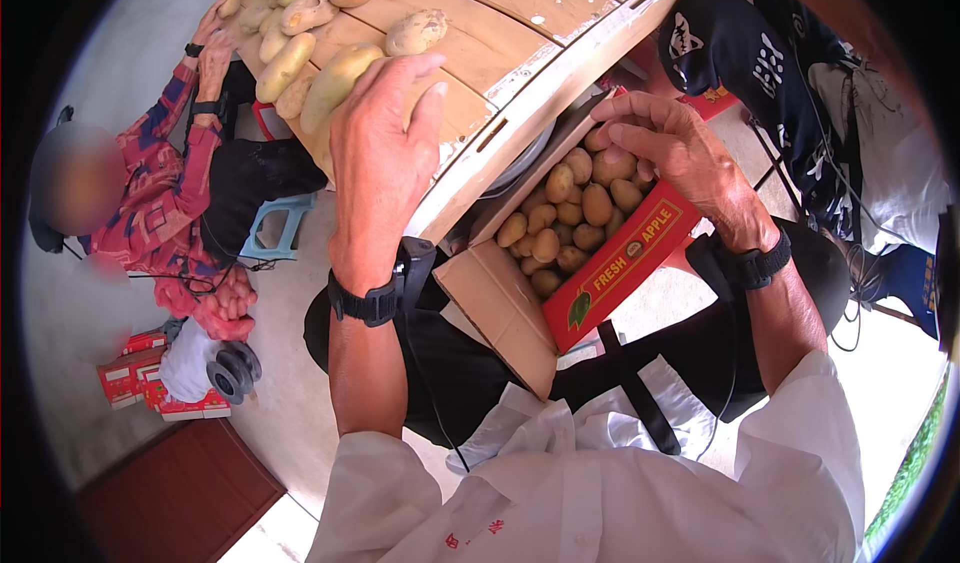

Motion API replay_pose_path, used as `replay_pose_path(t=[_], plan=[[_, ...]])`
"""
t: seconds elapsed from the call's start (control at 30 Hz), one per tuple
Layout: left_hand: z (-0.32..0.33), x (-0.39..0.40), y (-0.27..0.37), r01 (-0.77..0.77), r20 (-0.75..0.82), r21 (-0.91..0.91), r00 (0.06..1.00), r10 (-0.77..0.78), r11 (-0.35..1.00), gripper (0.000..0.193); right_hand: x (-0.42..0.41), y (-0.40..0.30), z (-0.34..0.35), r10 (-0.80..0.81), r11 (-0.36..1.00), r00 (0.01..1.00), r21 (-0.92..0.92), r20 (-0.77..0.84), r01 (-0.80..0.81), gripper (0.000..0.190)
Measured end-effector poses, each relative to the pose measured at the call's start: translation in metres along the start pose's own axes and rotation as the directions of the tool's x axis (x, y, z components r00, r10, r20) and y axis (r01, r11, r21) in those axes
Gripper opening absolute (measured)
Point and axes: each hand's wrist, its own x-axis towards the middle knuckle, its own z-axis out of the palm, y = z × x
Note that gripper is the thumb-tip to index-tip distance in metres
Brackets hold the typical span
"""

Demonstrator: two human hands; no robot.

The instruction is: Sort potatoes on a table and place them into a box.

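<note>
My left hand [386, 143] is over the near corner of a wooden table [465, 45], beside a long potato [341, 79]; its thumb and fingers are apart, and its palm side is hidden. Close to its fingertips lies a rounder potato [417, 32]. My right hand [660, 139] is above the far end of an open cardboard box [499, 281] full of small potatoes [589, 203]. Its fingers are bent, and whether they touch a potato [615, 165] beneath them cannot be told. The box stands tilted in view below the table edge, its red side facing me.
More potatoes [307, 11] are heaped on the table's far left part. A co-worker in a plaid shirt [161, 165] sits at the left, hands at the heap. Another person in dark clothes [750, 97] is at the right. A blue stool [277, 225] and red boxes [135, 375] stand on the floor.
</note>
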Motion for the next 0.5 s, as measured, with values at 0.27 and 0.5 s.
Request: replay_pose_path(t=[0.27, 0.5], plan=[[0.060, -0.040, 0.031, -0.034, 0.508, -0.151, 0.855, 0.107, 0.988, 0.013, 0.011, -0.008, -0.006, -0.032, 0.999, 0.999, 0.031, -0.041, 0.034, 0.029], [0.139, -0.067, 0.019, 0.164, 0.758, 0.178, 0.606, -0.242, 0.970, 0.023, 0.008, -0.019, -0.006, -0.109, 0.987, 0.990, 0.113, -0.085, 0.118, 0.028]])
